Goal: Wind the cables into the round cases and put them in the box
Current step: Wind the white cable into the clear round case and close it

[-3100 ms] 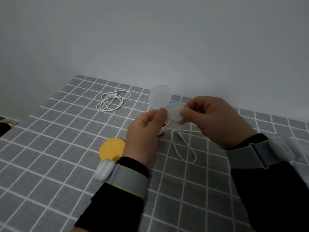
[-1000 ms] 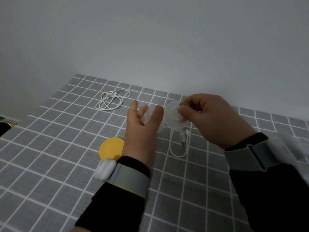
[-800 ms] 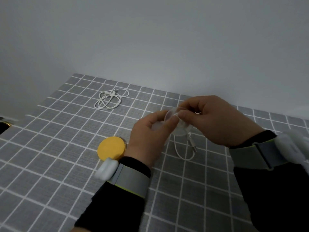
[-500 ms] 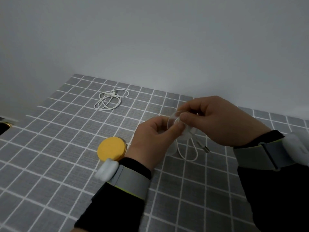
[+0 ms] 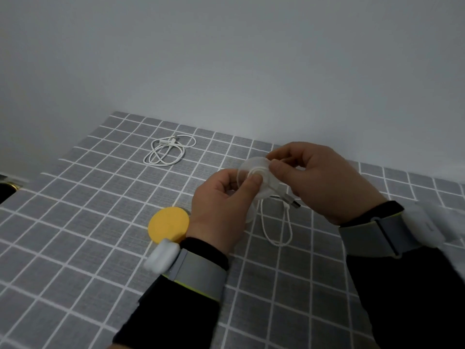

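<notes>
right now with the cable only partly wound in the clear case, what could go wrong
The clear case is held only at the fingertips of the left hand and right hand; it may slip and let the wound turns spring loose. The loose cable loop and its plug trail below the case and could tangle or kink as they are pulled in.

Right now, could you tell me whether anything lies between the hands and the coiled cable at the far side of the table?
Nothing visible does. The coiled cable lies alone on the checked cloth; the yellow case sits nearer, beside the left wrist, off that line. The left hand and right hand both hold the clear case.
</notes>
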Demonstrator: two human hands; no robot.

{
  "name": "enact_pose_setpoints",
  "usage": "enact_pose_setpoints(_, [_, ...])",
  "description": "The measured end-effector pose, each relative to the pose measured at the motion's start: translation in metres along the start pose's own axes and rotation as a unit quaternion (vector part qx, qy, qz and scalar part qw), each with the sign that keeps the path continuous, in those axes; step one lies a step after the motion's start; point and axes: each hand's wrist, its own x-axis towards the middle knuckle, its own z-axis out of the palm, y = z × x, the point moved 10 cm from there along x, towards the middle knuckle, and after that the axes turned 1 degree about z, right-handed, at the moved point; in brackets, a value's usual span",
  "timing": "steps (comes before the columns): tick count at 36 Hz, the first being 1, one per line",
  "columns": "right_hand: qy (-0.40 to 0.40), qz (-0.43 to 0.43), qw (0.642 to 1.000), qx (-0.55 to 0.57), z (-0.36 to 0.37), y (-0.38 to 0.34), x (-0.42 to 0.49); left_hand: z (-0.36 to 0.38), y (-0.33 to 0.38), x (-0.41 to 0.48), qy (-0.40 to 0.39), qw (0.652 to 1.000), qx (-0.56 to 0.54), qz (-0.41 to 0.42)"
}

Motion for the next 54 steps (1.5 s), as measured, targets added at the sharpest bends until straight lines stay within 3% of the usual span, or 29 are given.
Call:
enact_pose_setpoints(11, [-0.019, 0.066, 0.993, 0.098, 0.026, 0.012, 0.000, -0.016, -0.002, 0.003, 0.078, 0.995, -0.060, -0.022])
enact_pose_setpoints(16, [-0.053, 0.139, 0.957, 0.250, 0.047, 0.022, -0.004, -0.019, -0.003, 0.003, 0.090, 0.993, -0.069, -0.020])
enact_pose_setpoints(19, [-0.045, 0.133, 0.947, 0.288, 0.048, 0.024, -0.004, -0.016, -0.004, 0.003, 0.074, 0.994, -0.070, -0.029])
enact_pose_setpoints(23, [0.006, 0.045, 0.984, 0.175, 0.024, 0.007, 0.000, -0.009, -0.003, 0.003, 0.045, 0.994, -0.099, -0.028])
enact_pose_setpoints(28, [0.016, -0.029, 0.998, 0.044, -0.003, -0.014, -0.002, -0.002, 0.005, 0.001, 0.016, 0.994, -0.108, -0.016])
enact_pose_setpoints(38, [0.007, -0.027, 1.000, -0.004, -0.016, -0.012, -0.004, 0.003, 0.003, 0.003, -0.010, 0.998, -0.055, 0.013])
enact_pose_setpoints(42, [-0.022, -0.043, 0.997, -0.062, -0.014, -0.014, -0.004, 0.018, 0.001, 0.000, -0.071, 0.992, -0.101, -0.013])
enact_pose_setpoints(46, [-0.054, -0.048, 0.994, -0.080, -0.007, -0.017, -0.006, 0.026, 0.003, -0.002, -0.116, 0.990, -0.075, 0.003])
enact_pose_setpoints(54, [0.046, -0.015, 0.989, -0.142, -0.017, -0.009, 0.000, 0.010, -0.002, 0.004, -0.039, 0.995, -0.090, 0.004])
